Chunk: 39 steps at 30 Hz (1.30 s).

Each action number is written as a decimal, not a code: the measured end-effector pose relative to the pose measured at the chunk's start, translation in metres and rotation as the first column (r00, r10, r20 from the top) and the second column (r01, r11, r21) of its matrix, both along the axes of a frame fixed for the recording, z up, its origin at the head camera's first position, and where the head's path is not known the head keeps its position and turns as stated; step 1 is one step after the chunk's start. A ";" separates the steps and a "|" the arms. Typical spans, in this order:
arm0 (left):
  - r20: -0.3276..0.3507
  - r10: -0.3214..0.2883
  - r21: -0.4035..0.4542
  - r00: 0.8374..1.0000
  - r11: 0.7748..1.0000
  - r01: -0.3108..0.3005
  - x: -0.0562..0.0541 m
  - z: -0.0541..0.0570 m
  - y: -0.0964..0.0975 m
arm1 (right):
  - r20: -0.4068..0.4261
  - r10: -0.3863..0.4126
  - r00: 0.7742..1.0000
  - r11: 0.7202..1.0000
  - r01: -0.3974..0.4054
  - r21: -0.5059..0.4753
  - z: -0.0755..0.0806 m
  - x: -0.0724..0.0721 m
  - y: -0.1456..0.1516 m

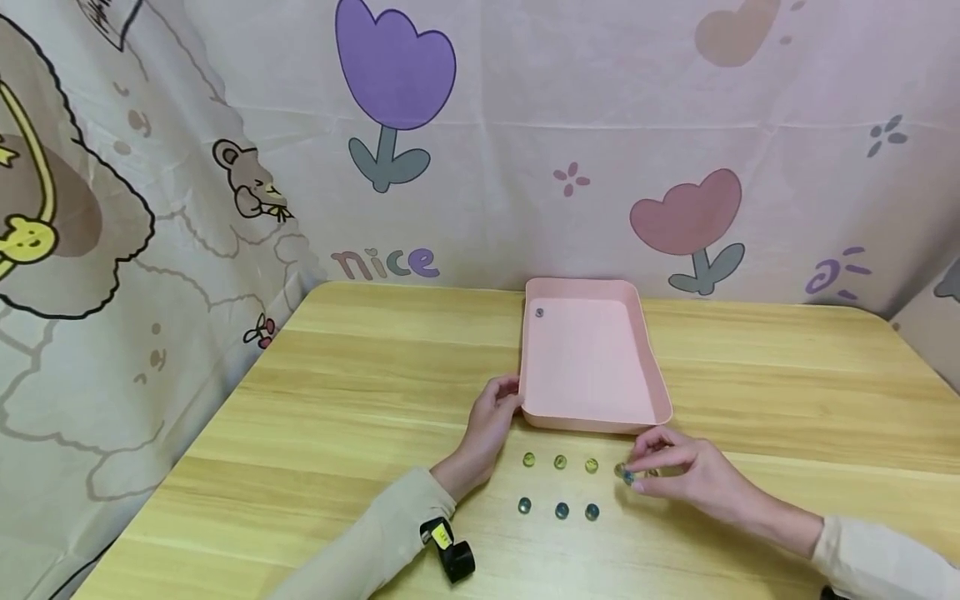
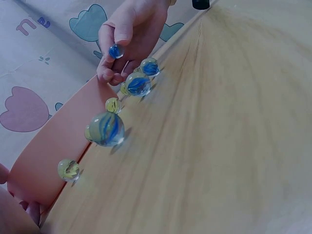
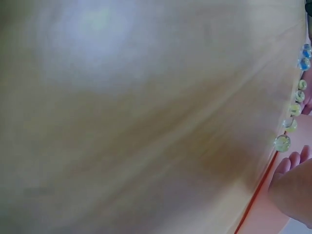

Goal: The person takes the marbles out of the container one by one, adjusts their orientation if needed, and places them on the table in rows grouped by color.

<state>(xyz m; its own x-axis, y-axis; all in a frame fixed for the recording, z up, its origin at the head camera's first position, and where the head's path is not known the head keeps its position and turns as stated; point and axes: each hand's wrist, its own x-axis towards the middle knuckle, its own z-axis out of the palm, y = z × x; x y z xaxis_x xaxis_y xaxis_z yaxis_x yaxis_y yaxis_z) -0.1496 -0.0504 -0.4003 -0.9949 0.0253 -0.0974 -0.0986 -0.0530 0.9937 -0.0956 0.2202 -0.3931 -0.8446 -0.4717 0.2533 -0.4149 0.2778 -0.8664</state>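
Note:
My right hand (image 1: 686,472) pinches a clear glass marble with a blue swirl (image 2: 116,51) between thumb and fingertips, just above the table in front of the tray's right corner. Beside the tray, my left hand (image 1: 487,425) grips the front left corner of the shallow pink tray (image 1: 592,425). A row of several yellow-swirled marbles (image 1: 560,462) lies along the tray's front; the right fingers partly cover its right end. Nearer to me is a row of three blue-swirled marbles (image 1: 562,511). In the right wrist view the marbles crowd the right edge.
A small round grey spot or piece (image 1: 539,312) shows at the tray's back left; I cannot tell what it is. The wooden table (image 1: 360,375) meets a printed cloth (image 1: 510,167) at the back. A black camera (image 1: 453,554) sits on the left wrist.

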 end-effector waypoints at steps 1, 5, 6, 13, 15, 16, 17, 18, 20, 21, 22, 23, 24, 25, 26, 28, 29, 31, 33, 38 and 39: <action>0.001 0.000 0.000 1.000 1.000 0.000 0.000 0.000 0.000 | -0.001 0.004 1.000 1.000 -0.004 -0.001 -0.001 0.000 0.000; 0.000 -0.003 -0.003 1.000 1.000 0.003 -0.001 0.000 0.000 | -0.014 0.015 1.000 1.000 -0.015 0.013 -0.003 0.000 0.002; 0.002 -0.003 -0.004 1.000 1.000 0.003 -0.001 0.000 0.001 | -0.013 0.016 1.000 1.000 -0.016 0.017 -0.003 0.000 0.002; -0.001 -0.004 -0.001 1.000 1.000 0.004 -0.002 0.000 0.000 | 0.014 0.012 1.000 1.000 -0.013 0.025 -0.003 0.002 0.003; 0.000 -0.003 -0.002 1.000 1.000 0.003 -0.003 -0.001 0.000 | 0.019 0.012 1.000 1.000 -0.013 0.027 -0.003 0.002 0.003; 0.002 -0.002 -0.004 1.000 1.000 0.002 -0.003 -0.001 0.000 | 0.021 0.012 1.000 1.000 -0.012 0.029 -0.002 0.002 0.003; 0.003 0.000 -0.005 1.000 1.000 0.000 -0.003 -0.001 0.000 | 0.022 0.011 1.000 0.999 -0.011 0.033 -0.002 0.003 0.003; 0.003 0.000 -0.006 1.000 1.000 0.000 -0.003 -0.002 0.000 | 0.023 0.009 1.000 0.999 -0.010 0.037 -0.001 0.003 0.003; 0.004 0.000 -0.007 1.000 1.000 0.000 -0.002 -0.002 0.000 | 0.022 0.003 1.000 0.999 -0.004 0.046 0.000 0.004 0.003; 0.002 -0.001 -0.007 1.000 1.000 0.001 -0.003 -0.002 0.000 | 0.017 -0.003 1.000 0.999 0.002 0.053 0.001 0.005 0.003; 0.000 -0.002 -0.008 1.000 1.000 0.002 -0.003 -0.002 0.000 | 0.013 -0.010 1.000 0.998 0.009 0.059 0.002 0.006 0.003; -0.002 -0.004 -0.006 1.000 1.000 0.004 -0.003 -0.002 0.000 | 0.009 -0.017 1.000 0.998 0.016 0.064 0.003 0.007 0.003; -0.006 -0.005 -0.007 1.000 1.000 0.005 -0.003 -0.002 0.000 | -0.001 -0.024 1.000 0.997 0.024 0.070 0.004 0.009 0.003; -0.008 -0.005 -0.007 1.000 1.000 0.005 -0.003 -0.001 0.000 | -0.008 -0.035 0.999 0.997 0.036 0.074 0.005 0.010 0.003; -0.008 -0.004 -0.006 1.000 1.000 0.004 -0.003 -0.001 0.000 | -0.020 -0.042 0.999 0.996 0.044 0.077 0.005 0.012 0.003; -0.007 -0.004 -0.005 1.000 1.000 0.004 -0.004 -0.001 -0.001 | -0.036 -0.065 0.997 0.995 0.067 0.077 0.006 0.016 0.002; -0.007 -0.003 -0.004 1.000 1.000 0.003 -0.004 -0.001 -0.001 | -0.043 -0.075 0.996 0.994 0.078 0.074 0.006 0.018 0.001; -0.009 -0.004 -0.004 1.000 1.000 0.004 -0.004 0.000 -0.001 | -0.059 -0.089 0.994 0.993 0.093 0.066 0.004 0.021 0.000; -0.009 -0.004 -0.003 1.000 1.000 0.004 -0.004 -0.001 -0.001 | -0.074 -0.098 0.992 0.993 0.102 0.057 0.003 0.023 0.000; -0.003 -0.002 0.006 1.000 1.000 0.002 -0.004 -0.002 0.000 | -0.098 -0.079 0.992 0.993 0.087 0.079 -0.001 0.022 0.000; -0.002 -0.002 0.007 1.000 1.000 0.002 -0.004 -0.002 0.001 | -0.097 -0.076 0.992 0.992 0.084 0.091 -0.001 0.021 0.000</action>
